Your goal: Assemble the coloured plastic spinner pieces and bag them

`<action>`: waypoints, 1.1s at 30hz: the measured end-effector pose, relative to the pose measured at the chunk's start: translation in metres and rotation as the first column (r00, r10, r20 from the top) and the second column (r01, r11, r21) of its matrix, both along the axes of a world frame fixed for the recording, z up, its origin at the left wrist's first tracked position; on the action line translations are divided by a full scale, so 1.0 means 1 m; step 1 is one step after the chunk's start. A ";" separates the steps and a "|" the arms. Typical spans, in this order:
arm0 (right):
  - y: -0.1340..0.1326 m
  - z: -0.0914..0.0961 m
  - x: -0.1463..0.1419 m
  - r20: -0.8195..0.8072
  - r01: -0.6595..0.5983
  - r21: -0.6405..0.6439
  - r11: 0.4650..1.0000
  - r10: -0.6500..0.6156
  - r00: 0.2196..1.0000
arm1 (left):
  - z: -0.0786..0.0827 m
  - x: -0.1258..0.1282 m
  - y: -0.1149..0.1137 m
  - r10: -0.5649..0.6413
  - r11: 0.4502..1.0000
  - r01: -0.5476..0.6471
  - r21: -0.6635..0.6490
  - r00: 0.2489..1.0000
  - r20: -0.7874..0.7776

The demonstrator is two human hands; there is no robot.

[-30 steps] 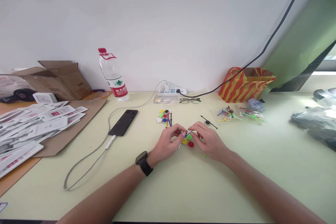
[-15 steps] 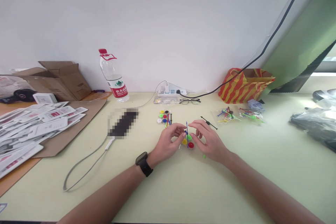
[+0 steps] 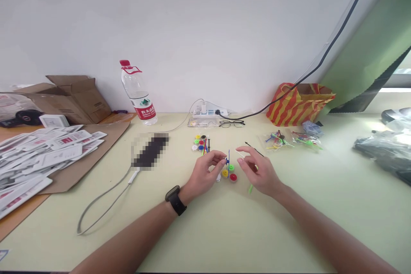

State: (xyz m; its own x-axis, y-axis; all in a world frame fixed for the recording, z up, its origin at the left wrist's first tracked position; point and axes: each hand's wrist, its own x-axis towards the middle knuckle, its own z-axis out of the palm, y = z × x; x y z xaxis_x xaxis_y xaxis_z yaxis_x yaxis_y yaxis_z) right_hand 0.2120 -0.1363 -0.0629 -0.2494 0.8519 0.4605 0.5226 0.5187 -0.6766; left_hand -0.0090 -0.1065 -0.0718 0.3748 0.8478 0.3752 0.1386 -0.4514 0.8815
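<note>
My left hand point(image 3: 208, 169) pinches a thin blue plastic rod point(image 3: 229, 156) with a small hub at its middle, held upright. In my right hand point(image 3: 258, 171), a little apart from the rod, a thin white stick point(image 3: 239, 154) sits between thumb and fingers. Under and between the hands lie small round plastic pieces: a green one point(image 3: 231, 167), a yellow one point(image 3: 225, 173), a red one point(image 3: 233, 177) and a white one point(image 3: 218, 177), partly covered by my left hand. A green plastic piece point(image 3: 250, 189) lies below my right hand. Behind that hand, a black rod point(image 3: 248, 144) is partly hidden.
More coloured discs point(image 3: 198, 142) and rods point(image 3: 205, 145) lie beyond my left hand. Glasses point(image 3: 231, 123), a power strip point(image 3: 210, 110), bagged parts point(image 3: 278, 139) and a striped bag point(image 3: 289, 107) stand farther back. A bottle point(image 3: 141, 98), a cable point(image 3: 96, 205) and flat packets point(image 3: 61, 145) are on the left.
My right hand has moved slightly right, away from the blue rod, and a white stick now shows in its fingers. My left hand stays nearly in place with the blue rod.
</note>
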 end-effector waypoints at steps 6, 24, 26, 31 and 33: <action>0.002 0.002 0.000 -0.065 0.054 0.092 0.994 -0.048 0.997 | 0.003 0.000 -0.002 -0.011 0.999 0.012 0.037 1.000 -0.023; -0.003 0.000 -0.006 -0.198 -0.055 -0.049 0.997 0.044 0.979 | 0.007 -0.002 -0.005 0.021 0.998 -0.017 0.067 0.998 -0.060; -0.003 0.001 -0.006 -0.225 -0.066 -0.075 0.995 0.048 0.973 | 0.008 -0.002 -0.005 0.013 0.998 -0.010 0.057 0.998 -0.067; -0.002 0.005 -0.004 -0.280 -0.158 -0.258 0.953 0.083 0.956 | 0.008 -0.002 -0.005 0.023 0.997 -0.018 0.072 0.997 -0.068; -0.001 0.006 -0.004 -0.331 -0.146 -0.248 0.958 0.058 0.942 | 0.008 -0.002 -0.006 0.023 0.997 -0.018 0.073 0.997 -0.071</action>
State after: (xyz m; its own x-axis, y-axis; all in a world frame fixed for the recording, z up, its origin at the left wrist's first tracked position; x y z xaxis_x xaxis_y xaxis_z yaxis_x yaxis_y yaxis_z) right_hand 0.2081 -0.1372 -0.0570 -0.2200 0.9314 0.2901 0.2121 0.3359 -0.9177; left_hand -0.0105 -0.1121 -0.0640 0.3862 0.8269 0.4086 0.2104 -0.5103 0.8338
